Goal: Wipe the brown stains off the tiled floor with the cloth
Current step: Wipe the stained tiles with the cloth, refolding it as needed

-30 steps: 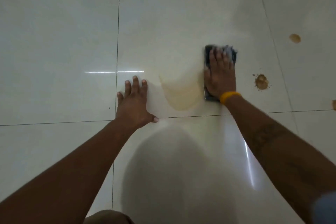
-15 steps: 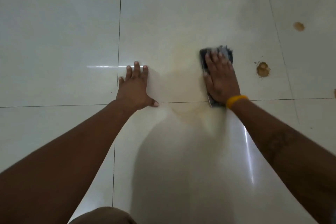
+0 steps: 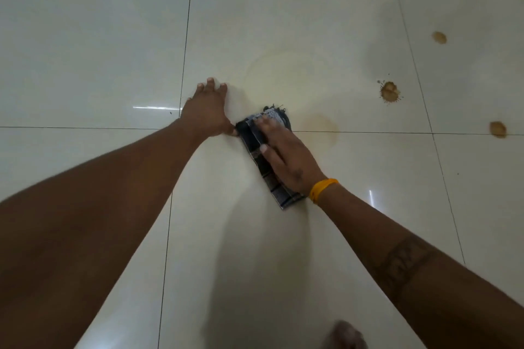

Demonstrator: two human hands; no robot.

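My right hand [image 3: 286, 157] presses flat on a dark checked cloth [image 3: 259, 147], which lies across a grout line on the glossy cream tiled floor [image 3: 283, 8]. My left hand [image 3: 207, 108] rests flat on the floor with fingers spread, its thumb touching the cloth's left corner. A pale brown smear [image 3: 323, 125] spreads just right of the cloth, with a faint wiped ring beyond it. Three darker brown stains lie further right: a splattered stain [image 3: 390, 92], a small far stain [image 3: 439, 37] and a stain on the grout line [image 3: 498, 129].
Dark grout lines [image 3: 187, 22] split the floor into large tiles. A yellow band [image 3: 321, 189] circles my right wrist. A blurred body part [image 3: 344, 334] shows at the bottom edge. A shadow falls on the tile below the cloth.
My right hand has dragged the cloth left and toward me, up against my left thumb. The smear it covered now shows to its right. My left hand stayed planted.
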